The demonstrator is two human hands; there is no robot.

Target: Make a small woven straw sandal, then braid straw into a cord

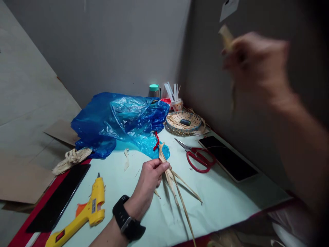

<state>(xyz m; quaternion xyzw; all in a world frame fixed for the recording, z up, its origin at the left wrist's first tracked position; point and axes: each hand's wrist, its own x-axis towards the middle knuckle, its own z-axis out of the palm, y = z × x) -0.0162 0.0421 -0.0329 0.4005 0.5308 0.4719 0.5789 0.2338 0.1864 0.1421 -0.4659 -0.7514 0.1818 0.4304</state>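
Over the middle of the table, my left hand pinches a bundle of dry husk strips, whose loose tails splay toward the table's front edge. A twisted red cord shows at the bundle's top end. High on the right, my right hand is raised and blurred by motion. Its closed fingers hold a pale husk strip, with a thin blurred part hanging below. Red-handled scissors lie open on the table, right of the bundle.
A yellow glue gun lies at the left, beside a black tablet-like slab. Behind are a crumpled blue plastic bag, a woven basket, a cup of white sticks and a green-lidded jar. A phone lies right.
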